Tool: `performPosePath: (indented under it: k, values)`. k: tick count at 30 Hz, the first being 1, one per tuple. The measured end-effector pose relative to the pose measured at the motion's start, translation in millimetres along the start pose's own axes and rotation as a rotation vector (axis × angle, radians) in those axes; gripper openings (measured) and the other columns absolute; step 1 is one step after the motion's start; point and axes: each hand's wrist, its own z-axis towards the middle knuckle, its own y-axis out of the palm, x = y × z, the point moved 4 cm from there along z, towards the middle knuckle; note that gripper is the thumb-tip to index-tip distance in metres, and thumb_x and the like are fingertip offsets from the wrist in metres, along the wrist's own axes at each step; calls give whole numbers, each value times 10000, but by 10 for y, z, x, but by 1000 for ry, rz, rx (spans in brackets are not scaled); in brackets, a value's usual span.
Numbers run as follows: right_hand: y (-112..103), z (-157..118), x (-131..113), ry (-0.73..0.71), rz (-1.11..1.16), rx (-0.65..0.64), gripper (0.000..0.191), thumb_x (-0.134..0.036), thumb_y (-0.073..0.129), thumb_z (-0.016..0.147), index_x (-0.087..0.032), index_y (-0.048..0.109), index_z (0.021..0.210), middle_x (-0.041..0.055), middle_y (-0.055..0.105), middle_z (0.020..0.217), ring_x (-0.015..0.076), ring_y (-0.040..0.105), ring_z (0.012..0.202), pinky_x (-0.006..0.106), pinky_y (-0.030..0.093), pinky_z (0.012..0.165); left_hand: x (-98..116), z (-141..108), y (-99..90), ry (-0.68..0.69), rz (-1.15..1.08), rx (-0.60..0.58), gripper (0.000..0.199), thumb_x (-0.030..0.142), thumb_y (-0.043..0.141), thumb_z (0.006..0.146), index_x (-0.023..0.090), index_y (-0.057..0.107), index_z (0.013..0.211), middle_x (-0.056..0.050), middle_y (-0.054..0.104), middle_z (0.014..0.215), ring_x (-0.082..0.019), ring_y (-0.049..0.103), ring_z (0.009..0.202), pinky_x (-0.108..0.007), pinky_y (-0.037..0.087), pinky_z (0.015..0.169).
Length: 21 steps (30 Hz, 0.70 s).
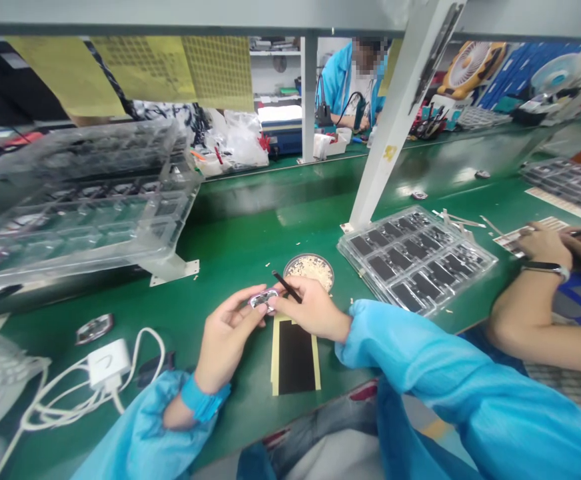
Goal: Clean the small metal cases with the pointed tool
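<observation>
Between the thumb and fingers of my left hand (228, 332) is a small oval electronic part (264, 301) with a purplish rim and a shiny face. My right hand (315, 312) meets it from the other side, thumb against the part. A thin black tool (286, 287), its exact kind unclear, is also held in my right hand and points up and left. Below both hands a black sheet (297, 360) with yellow edges lies on the green bench. Just behind them stands a round dish (315, 268) of small pale bits, partly covered by my right hand.
Clear trays with dark pieces (415, 257) lie to the right, beside a co-worker's arms (540, 300). Stacked clear trays (85, 220) stand at left. A white charger (109, 364) with coiled cable and another oval part (94, 329) lie front left. A slanted white post (385, 147) rises behind.
</observation>
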Motion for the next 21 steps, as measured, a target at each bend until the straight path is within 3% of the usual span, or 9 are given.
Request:
performPosePath:
  k: [3, 9, 14, 21]
  values:
    - [-7, -8, -2, -8, -17, 35, 325, -372, 845, 702, -164, 668, 878, -16, 655, 750, 143, 626, 652, 272, 519, 645, 12, 4, 19, -6, 101, 10, 376, 395, 799, 791, 165, 716, 1077, -86, 777, 1011, -206, 724, 808, -267, 578, 656]
    - [-24, 31, 57, -33, -61, -9, 381, -416, 855, 683, -151, 679, 894, -14, 654, 766, 145, 620, 704, 277, 506, 694, 9, -24, 25, 61, 119, 34, 324, 382, 802, 790, 171, 700, 1013, -70, 777, 969, -205, 729, 837, -321, 598, 834]
    - [58, 38, 26, 1, 23, 33, 414, -445, 867, 650, -162, 627, 834, -31, 621, 645, 145, 621, 600, 273, 512, 589, 25, -81, 36, 78, 126, 94, 316, 394, 787, 803, 169, 701, 1008, -53, 762, 899, -193, 717, 787, -297, 600, 791]
    - [80, 92, 70, -23, 17, 125, 394, -427, 872, 630, -174, 594, 746, -35, 612, 622, 125, 591, 568, 245, 495, 544, -59, -61, 37, 107, 115, 175, 331, 401, 806, 778, 154, 712, 978, -40, 753, 833, -154, 691, 703, -238, 582, 710]
